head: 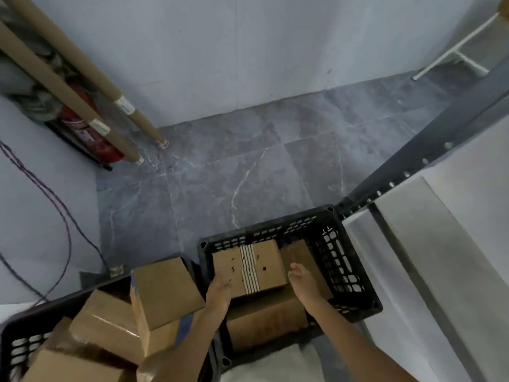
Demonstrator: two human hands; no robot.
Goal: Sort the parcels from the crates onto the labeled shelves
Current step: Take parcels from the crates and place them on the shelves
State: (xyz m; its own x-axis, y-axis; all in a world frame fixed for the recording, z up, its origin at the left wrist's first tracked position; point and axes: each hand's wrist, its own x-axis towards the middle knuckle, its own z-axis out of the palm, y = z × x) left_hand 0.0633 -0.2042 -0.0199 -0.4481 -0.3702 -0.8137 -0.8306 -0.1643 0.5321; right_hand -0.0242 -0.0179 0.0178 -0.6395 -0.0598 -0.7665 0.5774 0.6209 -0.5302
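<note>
A black plastic crate (349,260) stands on the floor in front of me with several brown cardboard parcels inside. The top parcel (248,267) has white striped tape across its middle and small dark marks. My left hand (219,295) rests at that parcel's left edge and my right hand (304,282) at its right edge, fingers extended against its sides; the grip looks loose. A second black crate (16,343) at the lower left is heaped with several more cardboard parcels (165,288).
A white shelf unit (440,257) with a dark perforated metal upright (413,166) stands close on the right. Two long cardboard tubes (110,117) and a red fire extinguisher (91,136) lean in the far left corner. A dark cable (63,216) runs down the left. Grey marble tiles lie ahead.
</note>
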